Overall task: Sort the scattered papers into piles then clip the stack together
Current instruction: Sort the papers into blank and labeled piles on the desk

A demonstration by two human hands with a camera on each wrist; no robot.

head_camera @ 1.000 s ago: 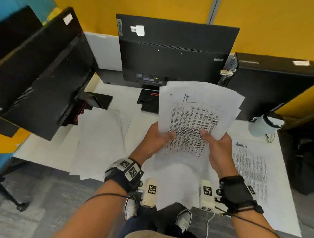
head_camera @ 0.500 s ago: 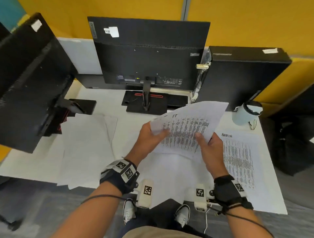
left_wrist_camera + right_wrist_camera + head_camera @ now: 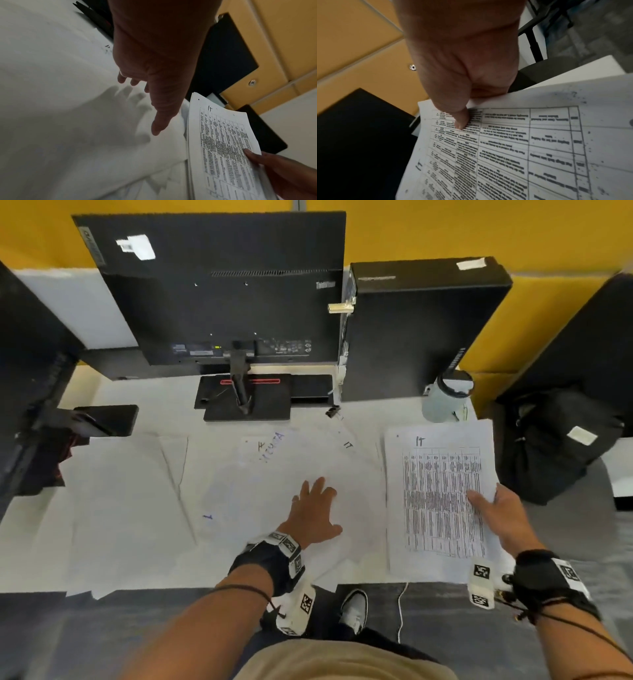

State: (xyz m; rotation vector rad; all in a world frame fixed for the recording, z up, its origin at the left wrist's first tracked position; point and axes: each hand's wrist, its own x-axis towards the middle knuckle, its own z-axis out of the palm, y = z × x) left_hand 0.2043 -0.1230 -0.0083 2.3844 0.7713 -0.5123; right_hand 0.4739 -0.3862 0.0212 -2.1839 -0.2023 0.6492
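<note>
At the tabletop's right edge, we pinch a stack of white printed sheets marked "IT" (image 3: 442,494) with our right hand (image 3: 503,518), thumb on top. Our left hand (image 3: 317,513), fingers spread and holding nothing, hovers over loose white papers (image 3: 239,501) mid-tabletop; a small black binder clip (image 3: 334,412) lies near the back edge.

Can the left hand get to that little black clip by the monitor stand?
Probably yes. The left hand is free, fingers spread above the loose papers. The clip lies in the open past them, with nothing in between. It's a forward stretch, though.
</note>
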